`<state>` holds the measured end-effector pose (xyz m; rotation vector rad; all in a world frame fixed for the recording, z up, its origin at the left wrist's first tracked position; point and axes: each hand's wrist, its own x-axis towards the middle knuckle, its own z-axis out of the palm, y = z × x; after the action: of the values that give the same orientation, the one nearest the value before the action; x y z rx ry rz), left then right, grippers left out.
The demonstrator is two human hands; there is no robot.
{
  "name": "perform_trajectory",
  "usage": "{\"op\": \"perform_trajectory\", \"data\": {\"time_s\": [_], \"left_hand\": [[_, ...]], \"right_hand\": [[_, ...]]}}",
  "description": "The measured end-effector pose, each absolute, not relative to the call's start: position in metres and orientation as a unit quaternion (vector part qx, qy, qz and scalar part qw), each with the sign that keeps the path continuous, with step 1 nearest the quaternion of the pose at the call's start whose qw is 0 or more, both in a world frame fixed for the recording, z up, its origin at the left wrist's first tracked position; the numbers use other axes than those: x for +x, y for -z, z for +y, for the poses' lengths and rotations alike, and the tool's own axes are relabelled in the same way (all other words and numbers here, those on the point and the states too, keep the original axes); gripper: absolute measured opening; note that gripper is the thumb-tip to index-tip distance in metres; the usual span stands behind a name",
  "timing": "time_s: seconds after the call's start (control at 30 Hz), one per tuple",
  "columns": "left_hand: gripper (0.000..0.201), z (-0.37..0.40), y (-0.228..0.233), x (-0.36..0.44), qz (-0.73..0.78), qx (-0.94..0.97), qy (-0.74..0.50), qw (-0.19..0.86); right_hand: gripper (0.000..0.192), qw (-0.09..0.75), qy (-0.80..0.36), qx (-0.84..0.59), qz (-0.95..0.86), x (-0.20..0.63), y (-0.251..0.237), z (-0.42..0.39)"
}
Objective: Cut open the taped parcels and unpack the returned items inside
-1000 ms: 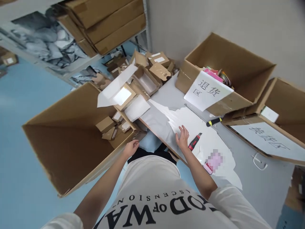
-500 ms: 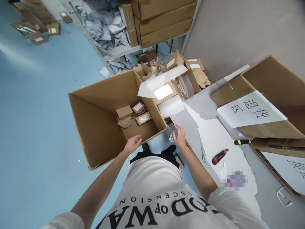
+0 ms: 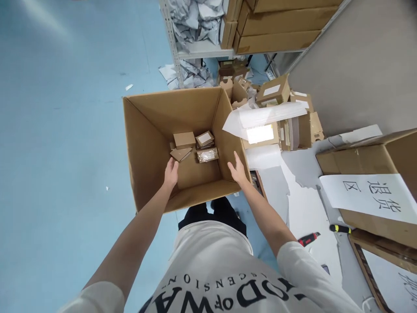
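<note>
A large open cardboard carton [image 3: 172, 100] stands in front of me, its mouth facing up. Several small cardboard boxes lie on its bottom: a plain brown box [image 3: 184, 139], a tilted flat box [image 3: 181, 154], a stack with a white label [image 3: 205, 138] and a box wrapped in shiny tape [image 3: 207, 155]. My left hand [image 3: 171, 173] reaches over the near side, fingers extended close to the tilted flat box; I cannot tell whether they touch it. By the carton's right wall is my right hand [image 3: 238, 169], fingers spread and holding nothing.
White wrapping sheet [image 3: 270, 115] and labelled boxes [image 3: 273, 90] lie right of the carton. A table bears a red-black utility knife [image 3: 309, 239], a black-yellow tool [image 3: 340, 228] and a carton with a handwritten sign [image 3: 371, 195]. Behind stands a shelf [image 3: 208, 50] with grey bags.
My view has shifted, so the carton appears more squarely ahead. My left hand has moved from the near rim to inside the carton; my right hand has moved from the table edge to the carton's right side.
</note>
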<state>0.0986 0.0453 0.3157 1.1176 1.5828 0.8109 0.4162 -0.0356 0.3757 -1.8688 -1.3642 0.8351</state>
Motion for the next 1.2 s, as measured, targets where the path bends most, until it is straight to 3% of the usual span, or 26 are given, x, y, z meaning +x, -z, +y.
{"op": "perform_trajectory", "data": {"time_s": [0.27, 0.67, 0.87, 1.2], "left_hand": [[0.07, 0.06, -0.303, 0.113, 0.691, 0.372, -0.337, 0.52], [0.067, 0.077, -0.228, 0.144, 0.743, 0.351, -0.308, 0.479], [0.064, 0.108, -0.147, 0.157, 0.744, 0.358, -0.273, 0.494], [0.071, 0.14, 0.044, 0.172, 0.745, 0.284, -0.207, 0.567]], "right_hand": [[0.075, 0.26, -0.377, -0.728, -0.509, 0.422, -0.325, 0.023], [0.072, 0.225, -0.443, -0.801, -0.333, 0.445, -0.166, 0.099], [0.068, 0.2, -0.446, -0.809, -0.326, 0.444, -0.098, 0.113], [0.058, 0.181, -0.398, -0.824, -0.36, 0.479, 0.075, 0.133]]}}
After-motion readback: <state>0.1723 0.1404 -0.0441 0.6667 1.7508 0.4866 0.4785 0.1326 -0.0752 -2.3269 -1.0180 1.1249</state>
